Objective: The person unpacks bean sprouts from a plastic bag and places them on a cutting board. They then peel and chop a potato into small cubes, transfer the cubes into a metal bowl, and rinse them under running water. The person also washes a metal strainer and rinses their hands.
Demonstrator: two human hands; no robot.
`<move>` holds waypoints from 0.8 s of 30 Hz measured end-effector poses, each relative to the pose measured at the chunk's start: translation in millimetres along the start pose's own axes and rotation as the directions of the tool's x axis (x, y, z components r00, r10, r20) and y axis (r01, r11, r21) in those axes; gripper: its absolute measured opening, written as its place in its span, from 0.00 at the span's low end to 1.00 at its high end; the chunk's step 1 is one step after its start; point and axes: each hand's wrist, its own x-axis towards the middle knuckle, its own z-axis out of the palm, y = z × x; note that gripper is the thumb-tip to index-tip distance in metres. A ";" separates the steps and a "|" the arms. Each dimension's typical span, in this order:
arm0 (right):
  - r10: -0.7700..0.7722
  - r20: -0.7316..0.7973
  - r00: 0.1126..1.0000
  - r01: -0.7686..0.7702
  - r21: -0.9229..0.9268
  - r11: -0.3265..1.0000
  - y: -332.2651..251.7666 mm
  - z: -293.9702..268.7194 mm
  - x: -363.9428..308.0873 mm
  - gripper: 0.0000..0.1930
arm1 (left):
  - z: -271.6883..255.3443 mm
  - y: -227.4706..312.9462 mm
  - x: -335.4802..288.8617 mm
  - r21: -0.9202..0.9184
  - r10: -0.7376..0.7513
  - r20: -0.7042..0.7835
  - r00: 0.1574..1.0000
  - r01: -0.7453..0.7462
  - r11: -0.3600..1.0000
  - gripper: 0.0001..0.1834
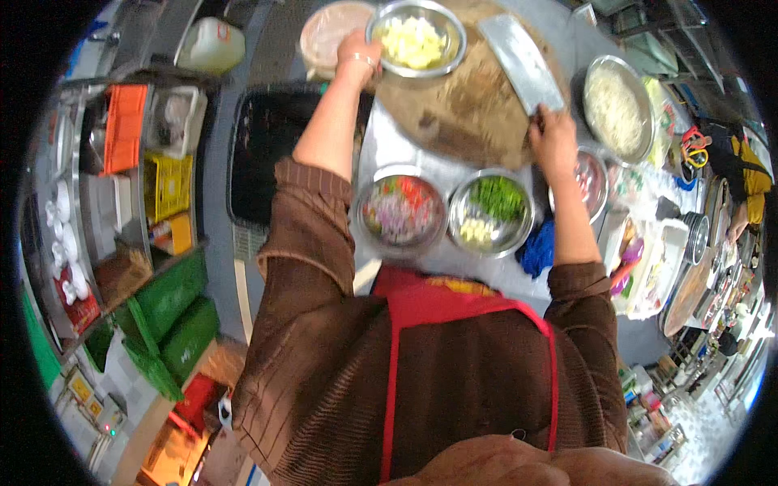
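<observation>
My left hand is closed on the left rim of a steel bowl of chopped pale yellow pieces, at the far left edge of a round wooden chopping board. A cleaver lies across the board's right side, its wide blade pointing away from me. My right hand is wrapped round the handle end, which the fingers mostly hide. Nearer me stand a bowl of diced red and purple vegetables and another with chopped greens beside pale minced bits.
Right of the board are a bowl of white shreds, a bowl partly behind my right wrist, a blue cloth and a white vegetable tray. A black bin stands left, near shelves with crates. Another person is far right.
</observation>
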 end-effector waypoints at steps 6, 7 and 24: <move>-0.100 -0.196 0.975 0.171 0.385 0.907 -17.1 -52.8 -59.9 0.12 | -75.5 -21.6 -117.5 -0.399 0.119 -0.080 0.990 -0.141 0.906 0.14; -0.075 -0.160 0.984 0.142 0.460 0.876 -27.7 -57.1 -77.7 0.11 | -92.1 -28.3 -146.1 -0.458 0.081 -0.086 0.993 -0.111 0.882 0.15; -0.826 0.449 0.341 0.205 0.822 0.532 -312.5 -13.7 -257.9 0.09 | -246.6 -400.4 -659.6 -0.955 -0.883 -0.274 0.381 -0.215 0.204 0.18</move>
